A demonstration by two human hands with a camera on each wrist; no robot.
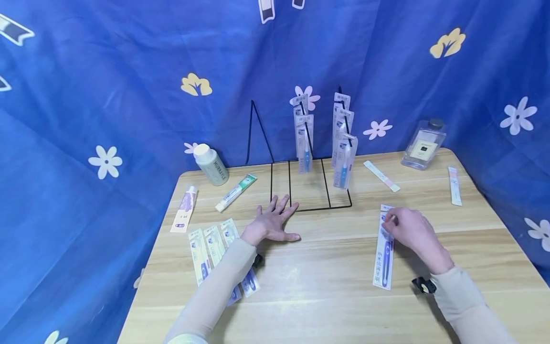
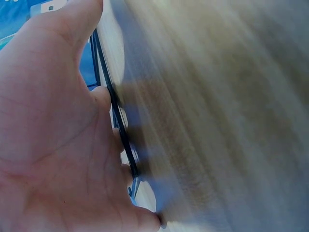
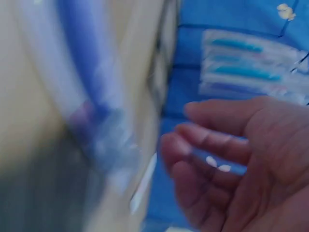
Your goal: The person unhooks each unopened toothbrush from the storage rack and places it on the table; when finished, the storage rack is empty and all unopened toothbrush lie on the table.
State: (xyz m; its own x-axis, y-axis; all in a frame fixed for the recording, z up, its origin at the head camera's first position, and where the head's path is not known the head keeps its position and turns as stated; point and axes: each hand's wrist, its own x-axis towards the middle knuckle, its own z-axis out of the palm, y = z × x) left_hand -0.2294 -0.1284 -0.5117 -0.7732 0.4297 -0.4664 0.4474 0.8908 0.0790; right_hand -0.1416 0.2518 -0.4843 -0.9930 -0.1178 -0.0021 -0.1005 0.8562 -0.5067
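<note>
Toothbrush pack (image 1: 381, 265) lies on the table (image 1: 318, 286), its upper end below the right hand (image 1: 411, 230), whose fingers bend loosely and hold nothing. The left hand (image 1: 274, 224) is spread wide at the front edge of the rack (image 1: 329, 207); whether it presses the wire, I cannot tell.

I see a purple tube (image 1: 185, 209), green tube (image 1: 236, 193), white-capped bottle (image 1: 213, 168), clear bottle (image 1: 424, 146), two slim packets (image 1: 381, 176), blue cloth (image 1: 142, 62) behind

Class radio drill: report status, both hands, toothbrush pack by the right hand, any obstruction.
Left hand spread at front edge of wire rack. Right hand over toothbrush pack, holding nothing. Pack lying on table; nothing seen lying on it.
</note>
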